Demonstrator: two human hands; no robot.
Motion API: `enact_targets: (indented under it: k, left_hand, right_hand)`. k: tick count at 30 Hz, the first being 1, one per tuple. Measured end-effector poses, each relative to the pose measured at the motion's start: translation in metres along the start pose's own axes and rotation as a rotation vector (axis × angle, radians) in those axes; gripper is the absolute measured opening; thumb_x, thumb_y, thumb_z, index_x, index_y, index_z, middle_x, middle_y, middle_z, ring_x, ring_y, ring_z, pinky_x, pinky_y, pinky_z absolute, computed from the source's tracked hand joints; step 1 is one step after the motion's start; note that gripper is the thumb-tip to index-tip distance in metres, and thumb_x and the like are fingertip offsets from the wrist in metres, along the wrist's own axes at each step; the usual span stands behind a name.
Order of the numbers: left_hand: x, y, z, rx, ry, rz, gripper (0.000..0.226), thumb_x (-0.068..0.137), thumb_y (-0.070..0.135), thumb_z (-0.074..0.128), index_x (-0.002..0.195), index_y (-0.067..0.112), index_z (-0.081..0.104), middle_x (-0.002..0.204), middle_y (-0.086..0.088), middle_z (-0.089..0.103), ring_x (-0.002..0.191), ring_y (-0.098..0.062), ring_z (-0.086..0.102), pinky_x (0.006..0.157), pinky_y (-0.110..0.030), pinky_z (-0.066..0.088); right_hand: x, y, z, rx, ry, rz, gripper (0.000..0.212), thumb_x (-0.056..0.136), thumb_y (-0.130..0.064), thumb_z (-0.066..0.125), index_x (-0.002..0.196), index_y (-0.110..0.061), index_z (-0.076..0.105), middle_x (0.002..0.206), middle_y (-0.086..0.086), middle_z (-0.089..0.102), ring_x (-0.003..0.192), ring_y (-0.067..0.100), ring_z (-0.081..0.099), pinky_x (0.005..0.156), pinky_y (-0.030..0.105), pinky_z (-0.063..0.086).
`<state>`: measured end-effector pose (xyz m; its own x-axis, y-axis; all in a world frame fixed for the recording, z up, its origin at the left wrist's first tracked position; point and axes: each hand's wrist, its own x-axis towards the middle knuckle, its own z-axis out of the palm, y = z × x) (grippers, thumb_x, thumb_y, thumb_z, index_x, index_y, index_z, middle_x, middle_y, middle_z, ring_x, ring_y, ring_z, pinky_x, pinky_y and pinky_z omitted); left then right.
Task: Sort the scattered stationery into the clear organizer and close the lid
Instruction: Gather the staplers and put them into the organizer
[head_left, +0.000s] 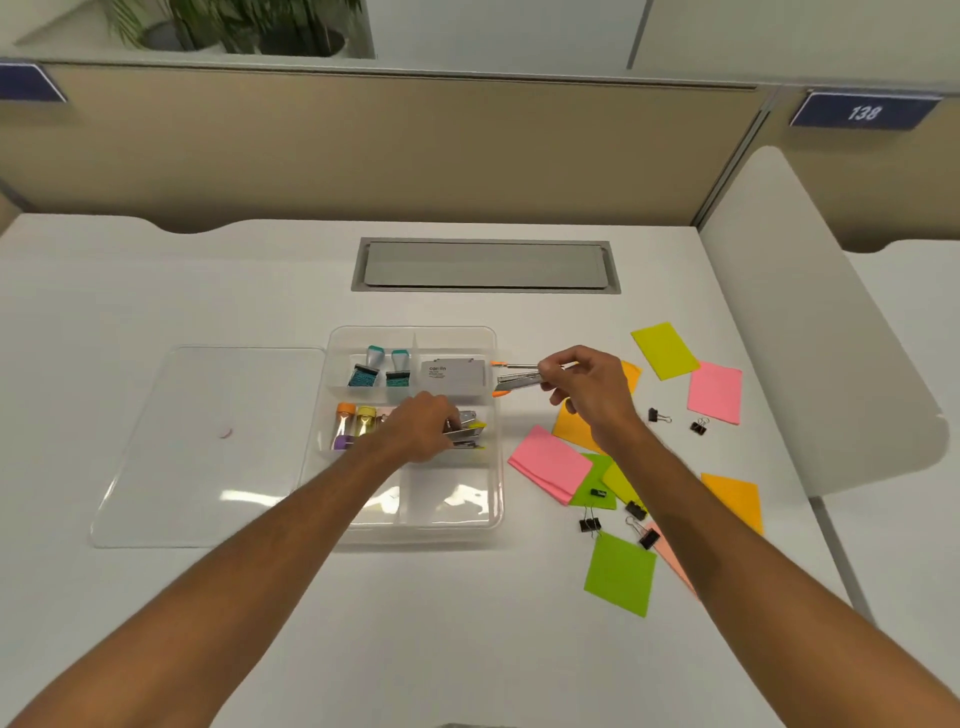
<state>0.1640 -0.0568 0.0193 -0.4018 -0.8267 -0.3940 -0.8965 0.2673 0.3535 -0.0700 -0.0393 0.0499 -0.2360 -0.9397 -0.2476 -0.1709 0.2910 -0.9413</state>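
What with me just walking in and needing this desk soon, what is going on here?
A person is sorting stationery into a clear plastic compartment organizer. The left hand grips a yellow-trimmed metal stapler in a middle compartment. The right hand holds an orange-trimmed metal stapler at the organizer's right edge. The clear flat lid lies off to the left. Coloured paper notes and black binder clips lie unsorted on the white desk.

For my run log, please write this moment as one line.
left hand: grips yellow stapler in organizer | right hand: holds orange stapler | lid: off
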Motion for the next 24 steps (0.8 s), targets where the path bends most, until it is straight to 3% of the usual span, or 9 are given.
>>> enact_targets:
  k: [6,10,14,17,20,24]
  left_hand:
    - [0.002,-0.004,-0.001,0.062,0.042,0.04,0.011,0.082,0.019,0.07,0.092,0.016,0.068,0.095,-0.008,0.069,0.085,-0.024,0.063,0.07,-0.029,0.047]
    - [-0.001,-0.007,-0.001,0.045,0.067,0.058,0.011,0.083,0.013,0.066,0.091,0.011,0.071,0.093,-0.009,0.071,0.085,-0.027,0.065,0.076,-0.035,0.054]
    - [-0.008,-0.018,-0.005,-0.128,0.254,-0.001,0.014,0.083,0.005,0.06,0.089,0.01,0.072,0.088,-0.007,0.073,0.084,-0.024,0.065,0.076,-0.035,0.053]
    - [-0.017,-0.028,-0.009,-0.202,0.459,-0.068,0.018,0.089,0.006,0.055,0.095,0.011,0.071,0.091,-0.005,0.073,0.083,-0.022,0.066,0.073,-0.034,0.054]
    - [-0.022,-0.034,-0.011,-0.201,0.531,-0.089,0.017,0.093,0.013,0.057,0.105,0.013,0.068,0.099,-0.004,0.073,0.086,-0.022,0.067,0.079,-0.039,0.057]
    - [-0.026,-0.036,-0.008,-0.217,0.529,-0.1,0.016,0.093,0.018,0.059,0.107,0.015,0.067,0.102,-0.002,0.072,0.086,-0.021,0.067,0.079,-0.039,0.057]
  right_hand:
    - [-0.008,0.003,0.018,-0.032,0.022,0.03,0.011,0.08,-0.022,0.075,0.082,-0.012,0.07,0.072,0.008,0.074,0.046,0.013,0.054,0.04,0.016,0.036]
    - [-0.011,0.004,0.031,-0.032,0.06,0.071,0.007,0.081,-0.016,0.073,0.08,-0.01,0.07,0.072,0.01,0.074,0.041,0.007,0.053,0.036,0.015,0.034]
    - [-0.013,0.005,0.047,-0.159,0.014,0.094,0.005,0.08,-0.008,0.068,0.079,-0.012,0.071,0.073,0.009,0.075,0.04,0.006,0.053,0.035,0.015,0.034]
    - [-0.013,0.006,0.064,-0.332,-0.053,0.041,0.008,0.079,-0.01,0.066,0.08,-0.016,0.072,0.075,0.007,0.075,0.049,0.011,0.056,0.05,0.022,0.045]
    - [-0.01,0.008,0.08,-0.47,-0.108,0.02,0.008,0.081,-0.016,0.067,0.086,-0.016,0.073,0.087,0.007,0.075,0.077,0.021,0.068,0.077,0.035,0.056]
    - [-0.007,0.01,0.097,-0.568,-0.135,0.023,0.008,0.084,-0.019,0.066,0.089,-0.018,0.072,0.097,0.007,0.073,0.092,0.026,0.068,0.084,0.039,0.056]
